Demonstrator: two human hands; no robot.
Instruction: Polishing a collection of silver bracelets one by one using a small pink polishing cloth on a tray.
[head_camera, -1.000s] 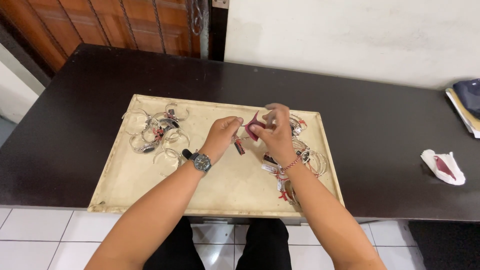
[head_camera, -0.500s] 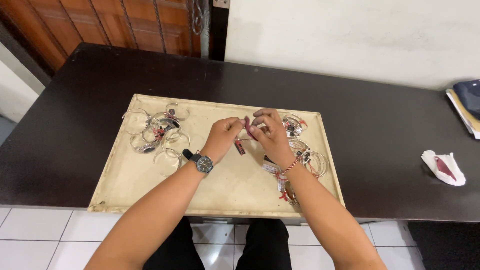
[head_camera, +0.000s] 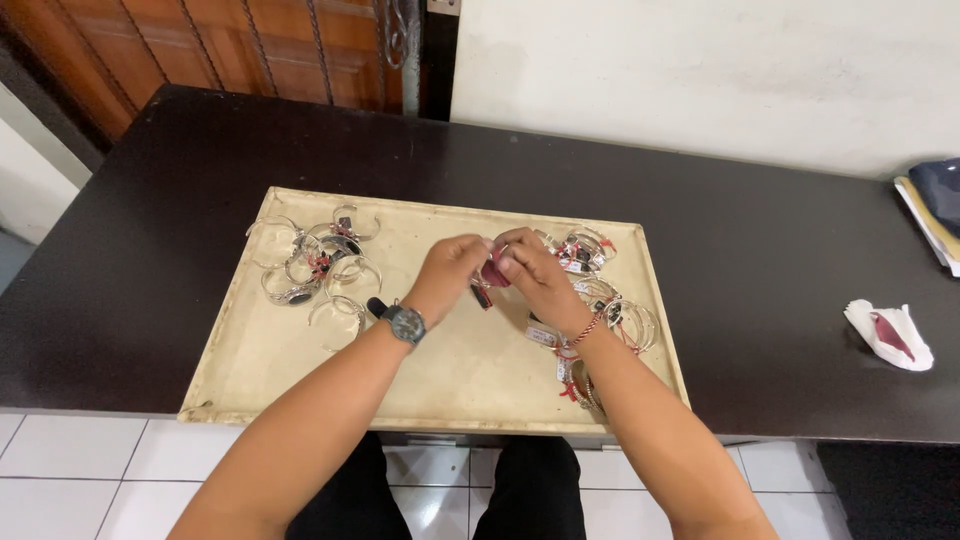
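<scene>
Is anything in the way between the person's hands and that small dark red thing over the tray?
Nothing visible: the left hand and right hand already pinch the small dark red piece between their fingertips, above the cream tray.

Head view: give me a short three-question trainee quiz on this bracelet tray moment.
1. True or false: both hands meet over the flat cream rectangular tray.
2. Which wrist wears the dark round-faced wristwatch? A left, B right.
3. What lies on the dark table right of the tray?

Key: 1 true: left hand and right hand pinch a small dark red piece. 2 A. 3 A crumpled white tissue with a red item.
</scene>
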